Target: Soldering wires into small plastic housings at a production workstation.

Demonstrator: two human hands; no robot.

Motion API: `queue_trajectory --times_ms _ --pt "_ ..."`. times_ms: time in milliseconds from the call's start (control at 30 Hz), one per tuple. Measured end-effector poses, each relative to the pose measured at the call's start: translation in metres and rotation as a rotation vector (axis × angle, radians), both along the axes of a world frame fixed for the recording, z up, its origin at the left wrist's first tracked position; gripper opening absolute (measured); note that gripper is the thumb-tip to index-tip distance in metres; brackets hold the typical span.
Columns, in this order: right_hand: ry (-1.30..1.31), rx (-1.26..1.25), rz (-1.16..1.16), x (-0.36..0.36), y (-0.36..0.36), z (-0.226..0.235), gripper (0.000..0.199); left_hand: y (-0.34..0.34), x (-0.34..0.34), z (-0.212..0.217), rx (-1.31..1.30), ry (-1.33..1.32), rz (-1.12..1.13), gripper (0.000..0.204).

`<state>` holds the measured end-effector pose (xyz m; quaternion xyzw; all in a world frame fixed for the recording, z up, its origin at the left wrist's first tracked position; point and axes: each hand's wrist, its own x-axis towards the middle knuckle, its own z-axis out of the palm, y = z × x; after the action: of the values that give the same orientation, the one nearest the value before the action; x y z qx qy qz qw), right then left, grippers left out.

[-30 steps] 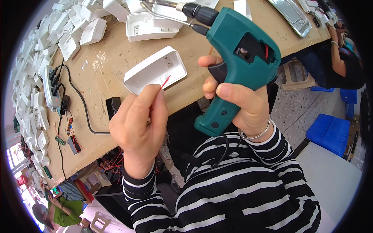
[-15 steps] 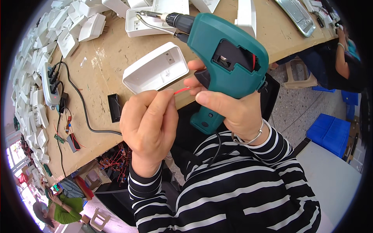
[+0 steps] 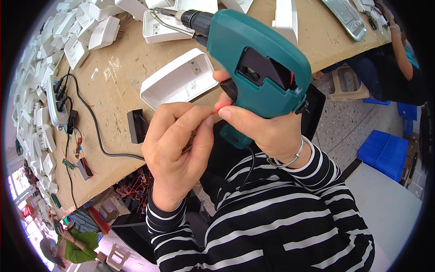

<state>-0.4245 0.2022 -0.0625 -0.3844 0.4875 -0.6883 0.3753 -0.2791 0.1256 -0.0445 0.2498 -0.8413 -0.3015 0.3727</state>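
Head view: red wire point(image 3: 221, 108) is pinched between fingertips of left hand point(image 3: 179, 140), other fingers curled in; wire's far end is set at right thumb. Green soldering gun point(image 3: 265, 50) is gripped by handle in right hand point(image 3: 267, 131), fingers wrapped round, tip pointed left. Both are held over near edge of surface point(image 3: 118, 99). White case point(image 3: 170, 84) is laid open side up just beyond left hand, black box point(image 3: 135, 126) placed nearby, cables plugged into power strip point(image 3: 56, 104) farther left.

Two hands, a left hand point(image 3: 179, 140) and a right hand point(image 3: 274, 133); one soldering gun point(image 3: 263, 99) at one o'clock; one red wire point(image 3: 221, 107); one power strip point(image 3: 55, 104) at nine; at least two stools point(image 3: 352, 95), at two and seven; ten o'clock's white cases point(image 3: 103, 34), uncountable.
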Motion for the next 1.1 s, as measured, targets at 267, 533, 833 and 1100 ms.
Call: queue_trajectory --times_ms 267,533,833,1100 --pt "0.063 0.014 -0.031 0.001 0.001 0.0 0.043 0.0 0.005 -0.018 0.222 0.324 0.033 0.018" --pt "0.239 -0.017 -0.018 -0.001 0.001 -0.001 0.041 -0.004 0.004 0.001 -0.113 0.014 -0.066 0.024" --pt "-0.001 -0.104 -0.064 0.0 -0.004 -0.002 0.041 -0.008 0.007 -0.007 -0.264 -0.126 0.046 0.02" --pt "-0.274 0.051 -0.044 0.0 -0.004 0.004 0.049 -0.003 0.0 -0.02 -0.269 -0.04 0.242 0.026"
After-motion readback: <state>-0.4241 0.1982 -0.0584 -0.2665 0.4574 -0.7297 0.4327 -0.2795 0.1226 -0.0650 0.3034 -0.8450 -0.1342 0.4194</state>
